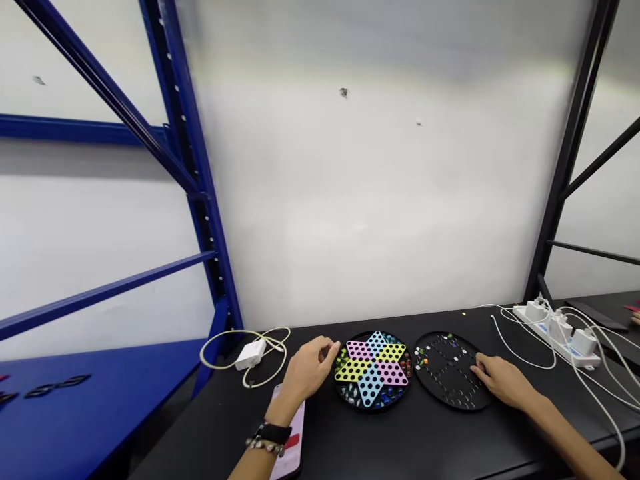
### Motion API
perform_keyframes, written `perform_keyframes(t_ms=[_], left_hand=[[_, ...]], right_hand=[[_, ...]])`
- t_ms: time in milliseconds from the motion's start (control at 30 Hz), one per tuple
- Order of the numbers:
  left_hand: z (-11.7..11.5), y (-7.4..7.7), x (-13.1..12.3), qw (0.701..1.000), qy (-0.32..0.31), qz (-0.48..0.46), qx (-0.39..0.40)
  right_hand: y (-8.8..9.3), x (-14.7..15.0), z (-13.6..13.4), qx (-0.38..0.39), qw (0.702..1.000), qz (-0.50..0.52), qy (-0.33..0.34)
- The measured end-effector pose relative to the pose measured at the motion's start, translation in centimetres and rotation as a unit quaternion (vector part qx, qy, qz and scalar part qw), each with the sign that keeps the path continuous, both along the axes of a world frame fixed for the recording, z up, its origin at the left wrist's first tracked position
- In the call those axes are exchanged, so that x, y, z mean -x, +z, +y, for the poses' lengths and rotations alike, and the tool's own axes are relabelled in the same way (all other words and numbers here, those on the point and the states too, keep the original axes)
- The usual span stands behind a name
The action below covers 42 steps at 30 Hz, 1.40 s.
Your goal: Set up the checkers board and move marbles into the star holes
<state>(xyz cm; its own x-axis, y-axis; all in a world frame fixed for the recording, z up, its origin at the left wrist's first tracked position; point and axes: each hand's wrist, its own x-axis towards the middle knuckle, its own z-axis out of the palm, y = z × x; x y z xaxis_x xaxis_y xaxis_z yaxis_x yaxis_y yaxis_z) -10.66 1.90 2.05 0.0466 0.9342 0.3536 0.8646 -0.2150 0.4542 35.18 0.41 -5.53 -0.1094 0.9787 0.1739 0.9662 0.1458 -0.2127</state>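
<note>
A round Chinese checkers board with a star of pink, yellow and blue points lies on the black table. Coloured marbles sit in its rim. My left hand rests at the board's left edge, fingers curled against the rim. To the right lies a black round lid or tray with a few marbles on it. My right hand lies on its right edge, fingers stretched flat. My left wrist wears a watch and a bead bracelet.
A phone lies under my left forearm. A white charger with coiled cable sits at the back left. A white power strip with plugs and cables is at the right. Blue shelving stands left, a black rack post right.
</note>
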Motion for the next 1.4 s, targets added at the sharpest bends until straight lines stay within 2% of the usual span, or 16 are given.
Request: perform_keyframes(t_ms=[133,233,333,433,467,533,600,633,700,800,833,900,1000,1133,1267,1400], left_hand=[[-0.2,0.4,-0.2,1.000,0.000,-0.013,-0.012],[-0.9,1.3,-2.4,0.999,-0.051,0.002,-0.006],[-1.5,2.0,-6.8,0.991,-0.130,0.034,-0.011],[-1.1,1.8,-12.5,0.965,-0.233,0.117,-0.010],[-0.7,1.5,-14.4,0.955,-0.252,0.153,-0.006],[0.5,0.7,-17.7,0.942,-0.240,0.234,0.008],[1.8,-0.3,-19.9,0.935,-0.215,0.280,0.015],[2.3,-0.7,-20.5,0.934,-0.206,0.291,0.029],[3.1,-1.6,-21.0,0.932,-0.202,0.298,0.047],[3.5,-2.5,-20.9,0.929,-0.211,0.299,0.053],[3.4,-2.7,-20.8,0.928,-0.216,0.300,0.052],[3.2,-3.0,-20.8,0.924,-0.227,0.302,0.054],[2.7,-3.1,-21.0,0.920,-0.240,0.304,0.056],[1.9,-2.8,-21.0,0.916,-0.259,0.301,0.059],[1.4,-2.5,-20.9,0.918,-0.256,0.294,0.071],[1.4,-2.4,-21.2,0.921,-0.252,0.284,0.084]], right_hand=[[-0.1,0.1,0.1,0.003,1.000,-0.016,-0.003],[-0.1,0.4,0.2,-0.001,1.000,-0.005,-0.011],[-0.3,0.7,0.2,-0.008,1.000,0.000,-0.024],[-0.5,0.6,0.4,-0.015,0.999,0.037,-0.036],[-0.5,0.5,0.5,-0.013,0.997,0.071,-0.034],[-0.3,0.0,0.9,0.005,0.985,0.170,-0.019],[0.2,-0.6,1.4,0.032,0.954,0.297,-0.014],[0.6,-0.8,1.6,0.048,0.929,0.366,-0.020],[1.3,-1.0,2.0,0.087,0.859,0.502,-0.045],[2.1,0.0,2.2,0.154,0.735,0.658,-0.064],[2.2,0.6,2.2,0.170,0.702,0.689,-0.061],[2.2,2.1,2.1,0.190,0.657,0.728,-0.047],[2.1,4.4,2.1,0.207,0.621,0.756,-0.023],[2.1,6.4,2.3,0.223,0.601,0.768,-0.015],[2.2,7.2,2.2,0.237,0.576,0.782,-0.013],[2.3,7.5,1.8,0.283,0.513,0.810,-0.037]])
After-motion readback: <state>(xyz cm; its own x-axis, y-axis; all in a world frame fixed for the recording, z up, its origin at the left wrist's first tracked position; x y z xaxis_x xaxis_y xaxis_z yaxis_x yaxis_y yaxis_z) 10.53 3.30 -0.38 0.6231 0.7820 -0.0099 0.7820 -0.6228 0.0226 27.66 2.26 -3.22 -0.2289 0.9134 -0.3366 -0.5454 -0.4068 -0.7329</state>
